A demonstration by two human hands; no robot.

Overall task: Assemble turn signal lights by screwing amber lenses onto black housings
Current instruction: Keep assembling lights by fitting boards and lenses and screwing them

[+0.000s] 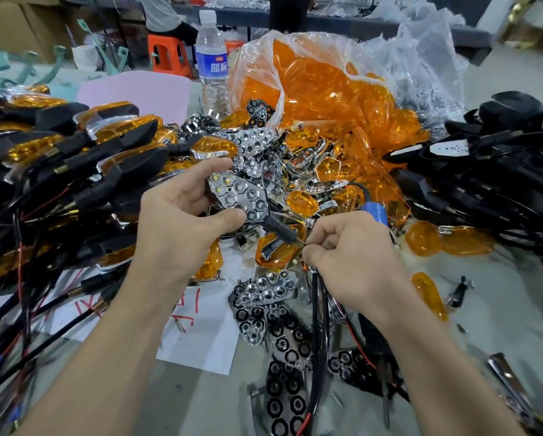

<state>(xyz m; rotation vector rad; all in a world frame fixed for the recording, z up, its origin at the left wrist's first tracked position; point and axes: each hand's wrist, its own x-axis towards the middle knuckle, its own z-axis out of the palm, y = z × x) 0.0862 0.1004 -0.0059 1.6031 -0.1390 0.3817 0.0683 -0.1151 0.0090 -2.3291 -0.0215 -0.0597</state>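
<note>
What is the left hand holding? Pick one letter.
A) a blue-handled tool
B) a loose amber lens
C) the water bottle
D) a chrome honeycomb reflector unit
D: the left hand grips the chrome honeycomb reflector unit between thumb and fingers, its face uncovered.

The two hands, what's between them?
In the head view, the black stem of the light in the left hand, its wire pinched by the right hand.
</note>
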